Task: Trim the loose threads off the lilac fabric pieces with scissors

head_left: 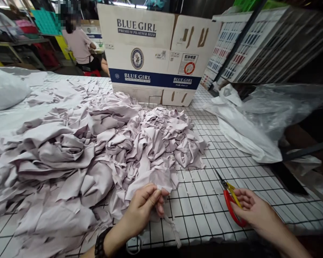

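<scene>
My left hand [148,202], with a dark bracelet at the wrist, pinches the near edge of a pale mauve fabric piece [156,175]. A narrow strip of the same cloth [173,231] hangs below its fingers. That piece joins a large crumpled heap of mauve fabric [59,150] spreading to the left and back. On the right, my right hand [249,208] is closed around scissors [233,204] with one red and one yellow handle. Their dark blades point away from me, toward the upper left, apart from the cloth.
A big printed cardboard box [150,53] stands behind the heap on the grid-patterned table [204,193]. White plastic bags [244,125] lie at the right, beside a dark flat object [289,179]. White crates [247,43] are stacked behind. Another person [78,46] sits at the back left.
</scene>
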Demonstrator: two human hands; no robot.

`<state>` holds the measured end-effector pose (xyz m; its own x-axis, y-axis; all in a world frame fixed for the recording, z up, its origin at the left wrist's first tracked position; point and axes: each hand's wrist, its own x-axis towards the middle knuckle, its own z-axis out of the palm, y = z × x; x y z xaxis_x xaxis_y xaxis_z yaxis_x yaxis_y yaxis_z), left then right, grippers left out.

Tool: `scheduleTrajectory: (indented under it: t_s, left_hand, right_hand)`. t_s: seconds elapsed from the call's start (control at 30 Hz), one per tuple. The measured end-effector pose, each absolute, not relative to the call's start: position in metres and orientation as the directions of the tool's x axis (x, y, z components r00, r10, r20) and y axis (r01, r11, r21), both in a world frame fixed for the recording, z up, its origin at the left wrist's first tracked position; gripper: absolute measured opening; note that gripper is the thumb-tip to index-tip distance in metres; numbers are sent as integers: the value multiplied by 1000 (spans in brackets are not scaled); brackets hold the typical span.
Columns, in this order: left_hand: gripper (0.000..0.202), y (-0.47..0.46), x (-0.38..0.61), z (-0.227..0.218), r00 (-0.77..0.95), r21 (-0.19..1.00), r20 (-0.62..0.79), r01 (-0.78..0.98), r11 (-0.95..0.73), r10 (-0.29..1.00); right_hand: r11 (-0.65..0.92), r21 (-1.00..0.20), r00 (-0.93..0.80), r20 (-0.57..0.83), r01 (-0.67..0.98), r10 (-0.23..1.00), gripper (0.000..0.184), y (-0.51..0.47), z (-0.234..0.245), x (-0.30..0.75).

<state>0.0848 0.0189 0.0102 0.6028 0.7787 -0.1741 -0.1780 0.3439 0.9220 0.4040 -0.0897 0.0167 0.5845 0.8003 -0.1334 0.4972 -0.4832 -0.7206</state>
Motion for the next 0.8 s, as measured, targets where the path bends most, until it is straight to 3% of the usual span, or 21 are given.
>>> scheduleTrajectory:
  t_s: [0.1,0.2,0.37,0.5,0.67,0.8]
  left_hand:
    - [41,19,84,10,619,930,-153,-175,325,770]
    - [39,19,81,12,627,949,-124,-152,277,769]
    - [34,22,72,17,631,989,-47,-82,126,775]
    - [37,25,68,16,632,997,5,-66,47,775]
    - [38,26,68,14,642,999,39,-47,-12,766]
    - [39,26,68,14,651,999,27,-49,6,759]
  right_hand:
    - [-416,-819,343,-289,394,894,36,-78,32,336]
    - [-322,-748,217,-239,581,946,37,-63,52,281]
    - [-287,-614,205,-203,735,958,35,-48,66,256]
    - [-224,-583,110,-225,781,968,35,-46,64,255]
    - [-210,-574,159,-139,791,977,33,-46,63,249]
    - [-182,-582,113,-152,792,982,33,-46,65,250]
